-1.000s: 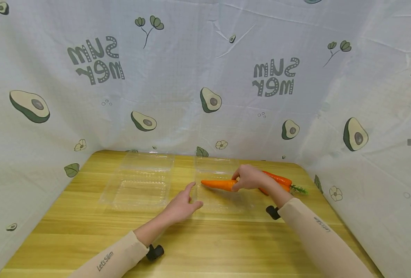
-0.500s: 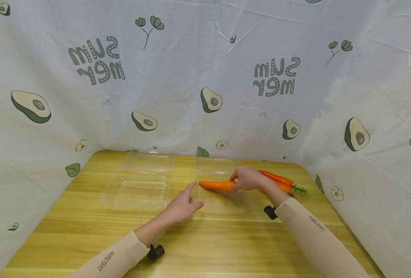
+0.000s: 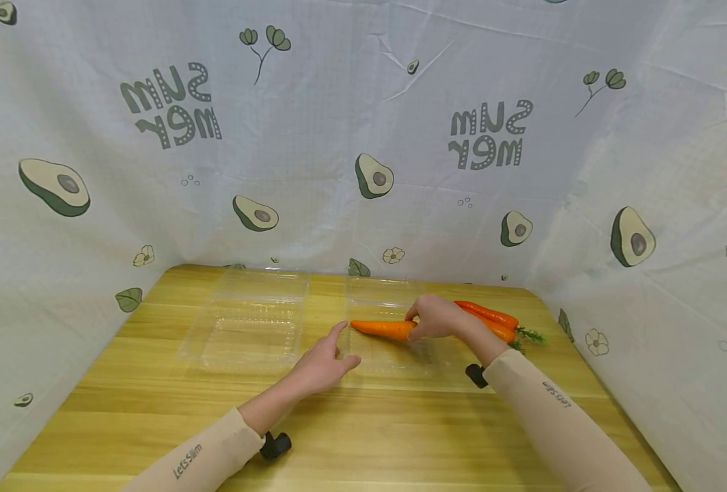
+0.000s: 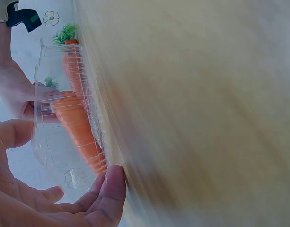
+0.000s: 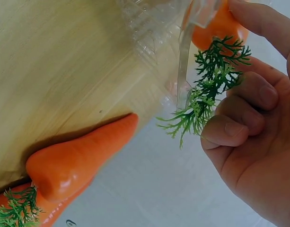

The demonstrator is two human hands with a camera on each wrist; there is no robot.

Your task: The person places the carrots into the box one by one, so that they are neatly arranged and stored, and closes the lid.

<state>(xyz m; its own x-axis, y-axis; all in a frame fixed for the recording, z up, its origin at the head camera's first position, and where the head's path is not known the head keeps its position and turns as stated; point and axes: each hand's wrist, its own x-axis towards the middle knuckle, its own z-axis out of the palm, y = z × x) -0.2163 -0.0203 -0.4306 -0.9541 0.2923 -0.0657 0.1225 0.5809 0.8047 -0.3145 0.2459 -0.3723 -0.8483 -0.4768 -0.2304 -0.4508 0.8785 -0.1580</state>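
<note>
Pinched at its thick end by the fingers of the right hand (image 3: pixel 435 317), the carrot (image 3: pixel 380 329) has just edged left and down, its tip now by the left wall of the clear container (image 3: pixel 394 367) on the right. So placement looks nearly done. The left hand (image 3: pixel 322 362), fingers extended, grips nothing beside that wall; two more carrots (image 3: pixel 500 331) lie farther right.

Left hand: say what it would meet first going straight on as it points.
Probably the clear container under the held carrot, though depth near the fingertips is unclear.
</note>
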